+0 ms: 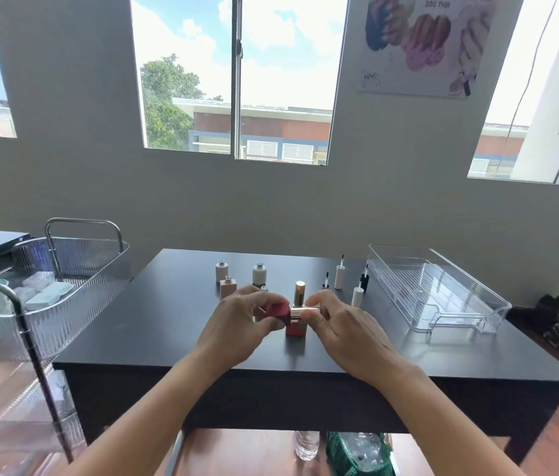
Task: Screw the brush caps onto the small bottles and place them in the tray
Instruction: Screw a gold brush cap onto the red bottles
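Red glass shows between the two hands at the centre of the frame: the left hand [242, 317] has its grip clamped on a small red bottle [276, 312] held sideways above the tabletop [140, 324], while the right hand [339, 326] pinches a gold brush cap [305, 311] at the bottle's neck, so the screwing step looks to be in hand. Whether the threads are seated cannot be told. Next, by my reading, come a few more twists until snug, then a carry to the clear plastic tray [442, 290] at the right of the frame, which holds no bottles yet. Just behind the hands stands another red bottle with a gold cap [299, 293]; it crowds the work and could be knocked. Further back, uncapped pale bottles [259, 273] stand centre-left and loose white and black brush caps [339, 276] stand upright between the hands and the tray, so the carry should pass over or in front of them. A ribbed clear trolley [75, 269] sits at the left.
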